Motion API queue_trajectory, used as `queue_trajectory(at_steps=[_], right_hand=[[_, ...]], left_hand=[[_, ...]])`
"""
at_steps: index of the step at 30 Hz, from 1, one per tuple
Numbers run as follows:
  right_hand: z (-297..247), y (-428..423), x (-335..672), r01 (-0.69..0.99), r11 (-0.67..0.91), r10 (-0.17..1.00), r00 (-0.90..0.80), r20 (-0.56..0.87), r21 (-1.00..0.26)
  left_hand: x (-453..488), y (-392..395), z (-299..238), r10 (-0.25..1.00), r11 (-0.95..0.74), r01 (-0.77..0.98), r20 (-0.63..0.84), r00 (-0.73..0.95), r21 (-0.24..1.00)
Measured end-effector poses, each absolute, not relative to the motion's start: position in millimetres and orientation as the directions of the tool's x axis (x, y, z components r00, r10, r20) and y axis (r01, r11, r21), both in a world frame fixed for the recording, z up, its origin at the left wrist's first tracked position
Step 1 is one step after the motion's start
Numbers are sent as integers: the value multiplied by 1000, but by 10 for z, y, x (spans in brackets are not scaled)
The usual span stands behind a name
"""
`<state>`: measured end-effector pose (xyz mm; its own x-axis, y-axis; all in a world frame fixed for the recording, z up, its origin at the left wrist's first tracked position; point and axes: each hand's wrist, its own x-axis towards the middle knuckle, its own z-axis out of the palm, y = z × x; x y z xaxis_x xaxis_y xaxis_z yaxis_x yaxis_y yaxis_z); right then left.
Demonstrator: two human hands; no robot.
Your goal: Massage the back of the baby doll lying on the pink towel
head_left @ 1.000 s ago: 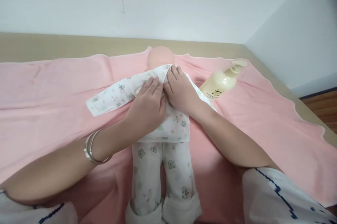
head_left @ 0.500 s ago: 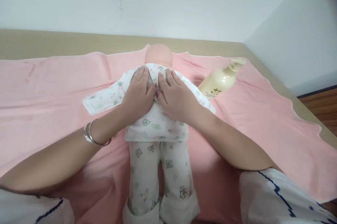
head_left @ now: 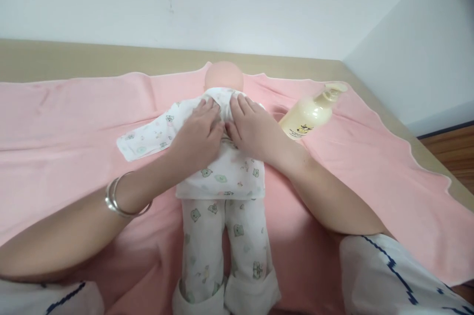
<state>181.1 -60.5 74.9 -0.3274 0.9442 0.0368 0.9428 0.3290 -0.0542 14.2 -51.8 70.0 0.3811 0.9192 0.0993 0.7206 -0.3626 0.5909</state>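
A baby doll lies face down with its bald head away from me. It wears a white printed top and matching trousers with rolled cuffs. My left hand rests on the left side of its upper back, fingers stretched out and a little blurred. On the right side of the upper back lies my right hand, also with fingers extended. The two thumbs nearly meet over the middle of the back. My right hand and forearm hide the doll's right-side sleeve.
Under the doll spreads a pink blanket on a wooden tabletop. A pale yellow pump bottle lies tilted to the right of the doll. A white wall stands behind, and another wall rises at the right.
Both hands have shifted slightly to the right on the doll's back, and the left wrist with its bangles has moved a little nearer to me. The doll and bottle stay in place.
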Motion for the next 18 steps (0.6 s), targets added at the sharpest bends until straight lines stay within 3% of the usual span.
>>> queue_trajectory(at_steps=[4, 9, 18], right_hand=[[788, -806, 1677, 938, 345, 937, -344, 60, -20], [808, -834, 1634, 940, 332, 943, -328, 54, -80], [827, -513, 1767, 963, 94, 991, -115, -68, -253]], left_hand=[[84, -273, 534, 947, -309, 703, 138, 291, 640], [47, -215, 363, 929, -366, 678, 215, 300, 638], [113, -506, 591, 883, -467, 807, 234, 406, 363]])
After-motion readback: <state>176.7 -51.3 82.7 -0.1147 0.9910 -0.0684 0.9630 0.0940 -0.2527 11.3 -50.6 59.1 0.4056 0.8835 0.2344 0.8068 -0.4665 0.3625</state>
